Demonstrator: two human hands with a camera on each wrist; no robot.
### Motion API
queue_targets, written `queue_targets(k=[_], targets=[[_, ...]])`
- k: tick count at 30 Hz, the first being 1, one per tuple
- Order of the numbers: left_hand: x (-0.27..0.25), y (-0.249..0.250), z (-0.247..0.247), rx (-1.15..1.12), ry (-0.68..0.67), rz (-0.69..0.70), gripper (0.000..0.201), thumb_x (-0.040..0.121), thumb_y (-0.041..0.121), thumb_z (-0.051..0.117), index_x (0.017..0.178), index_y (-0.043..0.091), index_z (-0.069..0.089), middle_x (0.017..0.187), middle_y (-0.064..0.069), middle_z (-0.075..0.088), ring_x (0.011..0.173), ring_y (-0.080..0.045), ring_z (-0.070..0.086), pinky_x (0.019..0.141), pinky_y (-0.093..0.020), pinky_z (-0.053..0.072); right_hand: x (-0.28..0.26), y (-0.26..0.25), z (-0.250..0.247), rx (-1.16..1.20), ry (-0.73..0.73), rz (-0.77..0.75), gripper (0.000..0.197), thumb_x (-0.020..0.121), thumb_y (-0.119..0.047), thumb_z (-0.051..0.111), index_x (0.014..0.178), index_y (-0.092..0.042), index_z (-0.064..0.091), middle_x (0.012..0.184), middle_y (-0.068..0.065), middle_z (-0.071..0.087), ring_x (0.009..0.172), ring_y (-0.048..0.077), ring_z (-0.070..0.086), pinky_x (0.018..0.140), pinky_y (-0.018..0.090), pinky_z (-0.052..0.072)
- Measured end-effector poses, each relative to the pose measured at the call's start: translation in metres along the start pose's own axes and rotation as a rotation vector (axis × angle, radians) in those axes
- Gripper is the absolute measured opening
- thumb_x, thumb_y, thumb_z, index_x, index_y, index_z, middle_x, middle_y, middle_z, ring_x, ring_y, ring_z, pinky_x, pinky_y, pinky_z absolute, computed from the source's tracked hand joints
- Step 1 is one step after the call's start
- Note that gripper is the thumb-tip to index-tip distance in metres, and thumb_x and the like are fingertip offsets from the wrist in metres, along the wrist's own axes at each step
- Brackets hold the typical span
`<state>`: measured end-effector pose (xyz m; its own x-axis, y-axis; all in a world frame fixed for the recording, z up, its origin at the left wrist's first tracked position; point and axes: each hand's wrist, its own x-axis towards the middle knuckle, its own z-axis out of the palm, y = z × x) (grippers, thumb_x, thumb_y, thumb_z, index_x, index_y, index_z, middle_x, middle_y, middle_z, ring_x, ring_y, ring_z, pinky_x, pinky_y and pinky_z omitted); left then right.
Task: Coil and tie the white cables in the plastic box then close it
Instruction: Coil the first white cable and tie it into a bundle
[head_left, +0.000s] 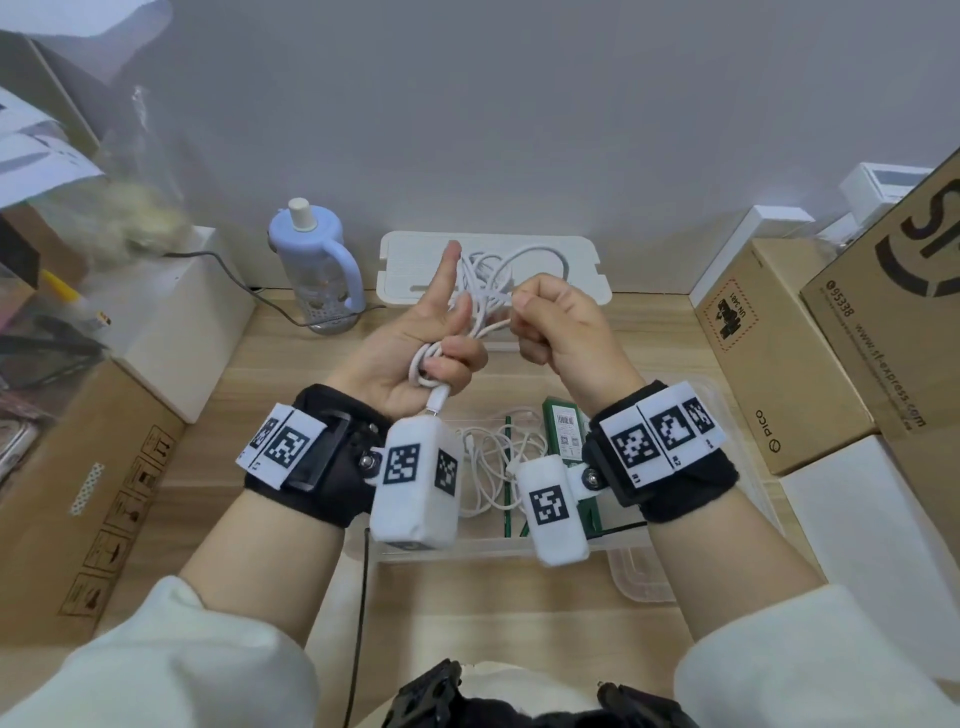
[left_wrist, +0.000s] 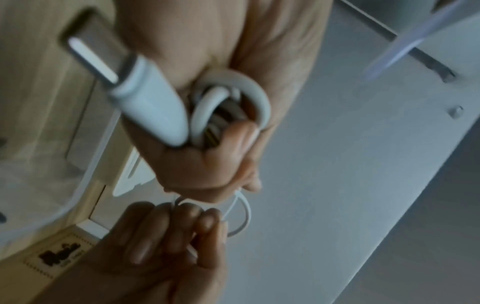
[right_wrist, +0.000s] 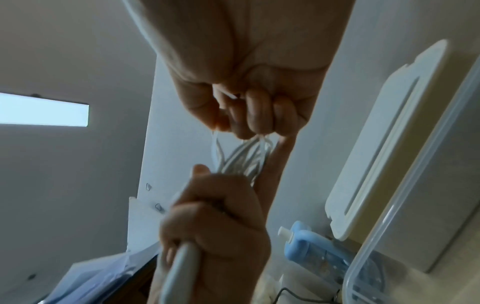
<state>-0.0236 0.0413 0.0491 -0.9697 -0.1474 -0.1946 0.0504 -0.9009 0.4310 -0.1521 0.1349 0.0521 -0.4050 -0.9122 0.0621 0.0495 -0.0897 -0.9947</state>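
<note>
My left hand (head_left: 434, 340) grips a coiled white cable (head_left: 485, 283) above the table, lower fingers curled round its loops, index finger pointing up. The cable's USB plug (head_left: 439, 400) hangs below that fist and shows close up as the USB plug (left_wrist: 116, 82) in the left wrist view. My right hand (head_left: 550, 322) pinches strands of the same cable (right_wrist: 244, 156) beside the left fingers. A clear plastic box (head_left: 743, 457) sits below my wrists, with more white cable (head_left: 491, 467) lying loose in it. The white lid (head_left: 582, 265) leans at the wall behind.
A green packet (head_left: 566, 431) lies in the box. A blue drinking bottle (head_left: 317, 265) stands at back left. Cardboard boxes (head_left: 769, 358) crowd the right side, and another cardboard box (head_left: 88, 499) is on the left. A second clear lid (head_left: 639, 577) lies in front of the box.
</note>
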Motion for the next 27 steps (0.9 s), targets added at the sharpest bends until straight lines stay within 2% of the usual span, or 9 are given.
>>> queue_targets(k=[2, 7, 11, 14, 17, 21, 22, 24, 27], targets=[[0.001, 0.0, -0.001, -0.087, -0.045, 0.036, 0.074, 0.069, 0.005, 0.073, 0.123, 0.051, 0.05, 0.08, 0.009, 0.039, 0.048, -0.005, 0.045, 0.034, -0.009, 0.033, 0.0, -0.001, 0.002, -0.081, -0.013, -0.025, 0.028, 0.092, -0.005, 0.04, 0.066, -0.014, 0.042, 0.048, -0.012, 0.04, 0.041, 0.0, 0.029, 0.042, 0.013, 0.024], [0.006, -0.008, 0.007, 0.109, 0.12, 0.221, 0.036, 0.084, 0.014, 0.045, 0.106, 0.032, 0.067, 0.076, 0.004, 0.046, 0.045, -0.002, 0.042, 0.033, -0.008, 0.032, -0.002, -0.002, 0.004, -0.216, -0.015, -0.053, 0.027, 0.092, -0.005, 0.039, 0.067, -0.015, 0.041, 0.058, 0.0, 0.034, 0.041, -0.001, 0.032, 0.044, 0.011, 0.028], [0.008, -0.012, 0.008, 0.482, 0.265, 0.294, 0.018, 0.094, 0.013, 0.042, 0.1, 0.016, 0.059, 0.081, -0.002, 0.047, 0.043, -0.004, 0.04, 0.035, -0.01, 0.026, -0.004, -0.007, 0.005, -0.362, 0.018, -0.095, 0.02, 0.086, -0.016, 0.047, 0.066, -0.016, 0.044, 0.054, -0.015, 0.045, 0.046, -0.003, 0.04, 0.051, 0.009, 0.032], [0.01, -0.014, 0.01, 0.57, 0.287, 0.301, 0.013, 0.096, 0.018, 0.039, 0.089, 0.015, 0.05, 0.075, -0.003, 0.043, 0.04, -0.004, 0.039, 0.034, -0.01, 0.025, -0.009, -0.01, 0.006, -0.628, 0.077, -0.156, 0.017, 0.091, -0.019, 0.051, 0.074, -0.013, 0.053, 0.058, -0.005, 0.047, 0.058, 0.009, 0.042, 0.06, 0.029, 0.037], [0.01, -0.015, 0.011, 0.604, 0.293, 0.3, 0.018, 0.094, 0.024, 0.04, 0.081, 0.014, 0.046, 0.072, -0.003, 0.041, 0.04, -0.004, 0.038, 0.034, -0.011, 0.023, -0.013, -0.012, 0.008, -0.771, 0.114, -0.209, 0.014, 0.09, -0.024, 0.052, 0.078, -0.017, 0.054, 0.049, -0.008, 0.037, 0.052, 0.012, 0.037, 0.056, 0.033, 0.037], [0.009, -0.012, 0.011, 0.629, 0.319, 0.305, 0.024, 0.097, 0.022, 0.038, 0.081, 0.011, 0.052, 0.062, 0.006, 0.055, 0.04, -0.004, 0.038, 0.033, -0.011, 0.023, -0.017, -0.013, 0.009, -0.536, 0.091, -0.258, 0.012, 0.092, -0.04, 0.046, 0.095, -0.028, 0.044, 0.061, -0.002, 0.056, 0.058, 0.013, 0.051, 0.063, 0.035, 0.045], [0.008, -0.01, 0.011, 0.624, 0.325, 0.308, 0.025, 0.098, 0.021, 0.037, 0.081, 0.011, 0.053, 0.061, 0.009, 0.058, 0.04, -0.003, 0.038, 0.033, -0.01, 0.024, -0.018, -0.013, 0.008, -0.41, 0.072, -0.261, 0.021, 0.09, -0.045, 0.038, 0.099, -0.027, 0.04, 0.064, -0.007, 0.06, 0.058, 0.004, 0.053, 0.062, 0.025, 0.045], [0.007, -0.008, 0.011, 0.616, 0.322, 0.312, 0.027, 0.098, 0.02, 0.036, 0.08, 0.011, 0.053, 0.061, 0.012, 0.061, 0.04, -0.003, 0.037, 0.032, -0.01, 0.024, -0.019, -0.014, 0.007, -0.193, 0.022, -0.273, 0.035, 0.082, -0.047, 0.025, 0.1, -0.019, 0.038, 0.054, -0.015, 0.052, 0.047, -0.002, 0.045, 0.053, 0.01, 0.035], [0.004, -0.007, 0.013, 0.618, 0.298, 0.311, 0.026, 0.099, 0.019, 0.033, 0.079, 0.012, 0.049, 0.059, 0.013, 0.062, 0.04, -0.001, 0.037, 0.033, -0.009, 0.022, -0.014, -0.01, 0.007, -0.098, -0.026, -0.297, 0.044, 0.074, -0.062, 0.027, 0.095, -0.025, 0.039, 0.052, -0.014, 0.035, 0.045, 0.001, 0.027, 0.044, 0.019, 0.024]])
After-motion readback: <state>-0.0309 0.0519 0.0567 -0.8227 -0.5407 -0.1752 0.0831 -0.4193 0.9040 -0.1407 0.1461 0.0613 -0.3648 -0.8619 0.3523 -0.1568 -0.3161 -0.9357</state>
